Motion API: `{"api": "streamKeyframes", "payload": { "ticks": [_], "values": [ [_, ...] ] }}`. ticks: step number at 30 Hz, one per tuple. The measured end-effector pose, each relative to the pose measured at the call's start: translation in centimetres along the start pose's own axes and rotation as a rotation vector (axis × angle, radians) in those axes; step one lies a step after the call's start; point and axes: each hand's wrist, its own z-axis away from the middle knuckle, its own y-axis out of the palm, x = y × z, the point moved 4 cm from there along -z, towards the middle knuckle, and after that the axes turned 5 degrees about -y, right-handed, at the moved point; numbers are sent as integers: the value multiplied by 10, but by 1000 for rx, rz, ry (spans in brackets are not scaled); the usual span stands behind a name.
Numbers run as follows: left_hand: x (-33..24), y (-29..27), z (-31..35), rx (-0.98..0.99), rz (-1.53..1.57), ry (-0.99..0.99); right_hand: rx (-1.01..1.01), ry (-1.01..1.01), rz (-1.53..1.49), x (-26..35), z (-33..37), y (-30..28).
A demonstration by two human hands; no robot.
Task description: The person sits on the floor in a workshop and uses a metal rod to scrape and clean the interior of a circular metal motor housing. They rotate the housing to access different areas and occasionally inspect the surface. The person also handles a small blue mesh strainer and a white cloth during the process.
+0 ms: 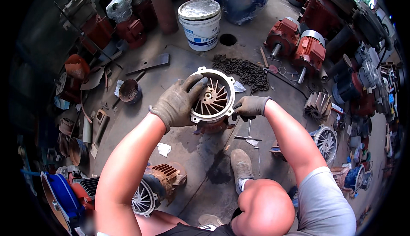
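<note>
Gloved hands numbered two: one left hand [177, 100] and one right hand [252, 106]. Shoes [241, 167] likewise numbered two. At least three round vaned housings [197, 119] were visible: one central, one at right, one at lower left. Single items comprised one lidded white bucket [199, 31], one heap of chain [245, 73], one round floor hole [227, 39], one flat metal bar [149, 63], one T-handled tool [247, 138], one bent rod [259, 161] and one finned rotor [317, 106]. Red motors with protruding shafts [310, 50] numbered two; pale scraps [163, 149], at least four. Machine parts [367, 71] along both margins overlapped too closely for counting.
</note>
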Motion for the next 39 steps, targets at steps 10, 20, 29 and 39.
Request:
{"api": "streamKeyframes", "payload": {
  "ticks": [10, 20, 29, 39],
  "values": [
    [-2, -4, -3, 5, 44, -67, -86, -57, 16, -14, -10, 7],
    [-3, -8, -6, 77, 12, -142, -248, -206, 76, -25, -16, 15],
    [-3, -10, -1, 160, -19, -216, -695, 117, -1038, -11, 7, 125],
    [0, 0, -4, 63, 64, -162, -400, -41, -298, -31, 12, 61]
  ]
}}
